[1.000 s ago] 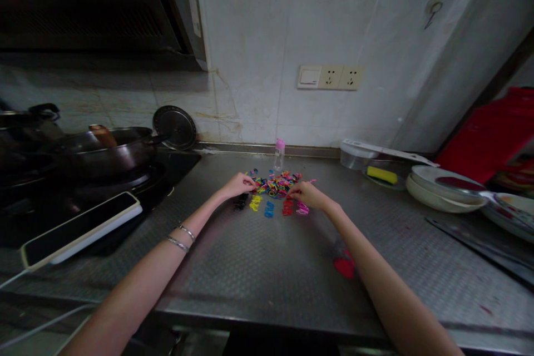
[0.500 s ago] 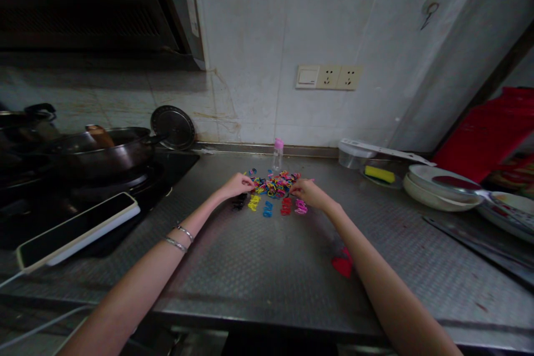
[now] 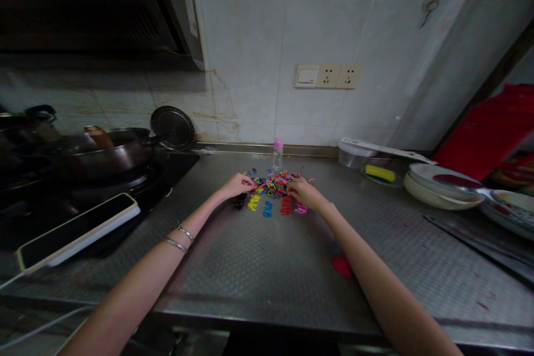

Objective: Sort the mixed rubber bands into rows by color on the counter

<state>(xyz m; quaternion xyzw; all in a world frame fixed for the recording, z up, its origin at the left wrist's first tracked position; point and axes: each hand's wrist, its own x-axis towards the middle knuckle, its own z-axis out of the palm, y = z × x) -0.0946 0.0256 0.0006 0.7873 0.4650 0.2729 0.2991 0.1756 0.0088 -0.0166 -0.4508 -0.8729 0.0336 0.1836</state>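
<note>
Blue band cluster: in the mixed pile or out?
Out. The blue band cluster lies on the near side of the mixed pile, between the yellow cluster and the red cluster.

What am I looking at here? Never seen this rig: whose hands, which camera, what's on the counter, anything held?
No robot: these are one person's bare hands, seen by a camera worn on the head, looking forward and down. On the metal counter lies a multicoloured pile of small loops, probably elastic bands. In front, sorted by colour, are a black group, yellow group, blue group, red group and pink group. A clear bottle with a pink cap stands behind. The left hand is at the pile's left edge, the right hand at its right. Whether either pinches a band is too small to tell.
</note>
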